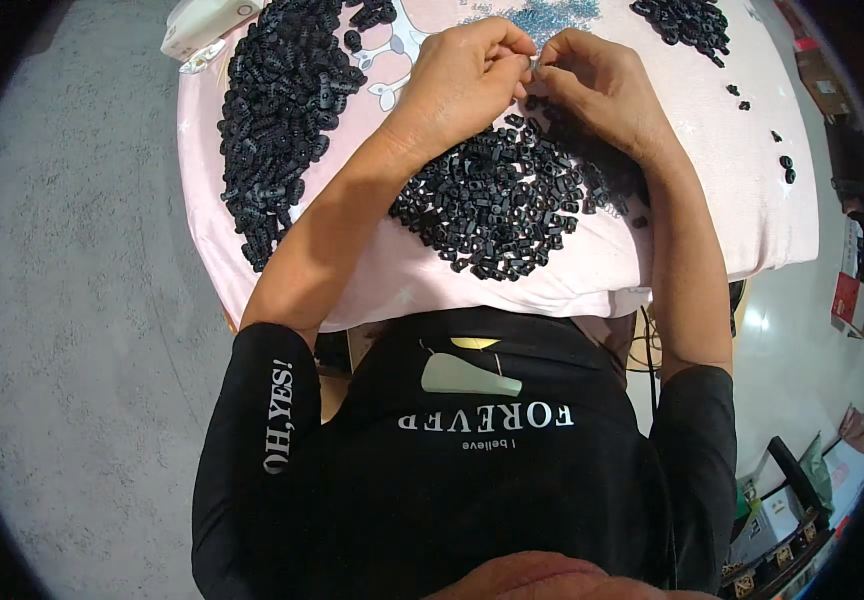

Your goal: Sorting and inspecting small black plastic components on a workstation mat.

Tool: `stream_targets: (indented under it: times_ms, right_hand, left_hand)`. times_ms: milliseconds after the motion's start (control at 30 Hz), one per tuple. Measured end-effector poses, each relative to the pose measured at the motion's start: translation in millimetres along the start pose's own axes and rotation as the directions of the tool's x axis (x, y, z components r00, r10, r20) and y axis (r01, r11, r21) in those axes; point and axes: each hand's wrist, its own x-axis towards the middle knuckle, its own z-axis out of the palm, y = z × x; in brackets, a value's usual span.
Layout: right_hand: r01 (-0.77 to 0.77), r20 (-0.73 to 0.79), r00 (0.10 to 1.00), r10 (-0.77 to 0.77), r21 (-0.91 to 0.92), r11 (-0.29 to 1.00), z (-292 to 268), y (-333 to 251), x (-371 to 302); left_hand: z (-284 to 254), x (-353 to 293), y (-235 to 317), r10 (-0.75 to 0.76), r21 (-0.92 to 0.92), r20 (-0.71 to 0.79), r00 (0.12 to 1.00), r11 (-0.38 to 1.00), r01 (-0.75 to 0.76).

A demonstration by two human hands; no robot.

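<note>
My left hand (pixel 462 85) and my right hand (pixel 607 95) meet above the table, fingertips almost touching. Both are closed in a pinch around something tiny; a small silvery glint shows between them, too little to name. Just below the hands spreads a heap of small black plastic parts (pixel 497 205), many with holes through them. Beyond the fingertips lies a scatter of small silvery-blue pieces (pixel 552 15). A few similar shiny pieces (pixel 607 197) lie at the heap's right side, partly in the right hand's shadow.
A pink patterned cloth (pixel 742 200) covers the table. Along its left side runs a long pile of ridged black parts (pixel 277 120); a white box (pixel 207 25) sits behind it. Another black pile (pixel 687 25) is at the far right, with several loose black pieces (pixel 787 165) nearer.
</note>
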Motion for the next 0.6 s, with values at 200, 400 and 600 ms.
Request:
stream_targets:
  times_ms: [200, 400, 600]
  right_hand:
    - [-0.059, 0.034, 0.998, 0.054, 0.166, 0.984, -7.1, -2.0, 2.7]
    - [-0.062, 0.035, 0.998, 0.058, 0.153, 0.986, -4.8, -2.7, 1.8]
    - [-0.043, 0.086, 0.996, 0.028, 0.182, 0.982, -4.7, 1.1, 1.6]
  left_hand:
    - [0.1, -6.1, 6.5, 0.168, 0.102, -0.094, 0.981, 0.982, -0.159]
    - [-0.8, -4.8, 5.6, 0.167, 0.094, -0.078, 0.983, 0.983, -0.159]
    - [0.2, -3.4, 1.4, 0.172, 0.082, -0.067, 0.983, 0.983, -0.167]
